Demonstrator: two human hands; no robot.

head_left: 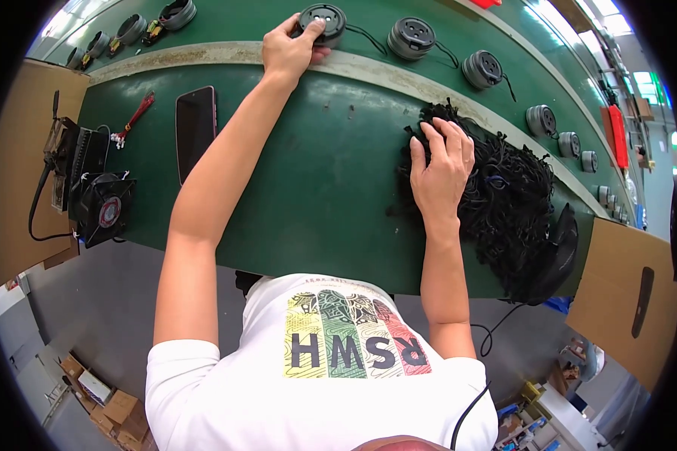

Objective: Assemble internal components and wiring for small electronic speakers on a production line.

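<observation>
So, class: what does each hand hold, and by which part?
The left hand grips a round black speaker unit by its near rim. The right hand rests on a pile of black cables; whether it holds any cannot be told.

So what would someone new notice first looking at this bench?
Probably the big tangled heap of black cords at the right of the green bench, with the right hand pressed into it. Next, the row of round black parts along the far belt, where the left hand grips one round black part.
</observation>
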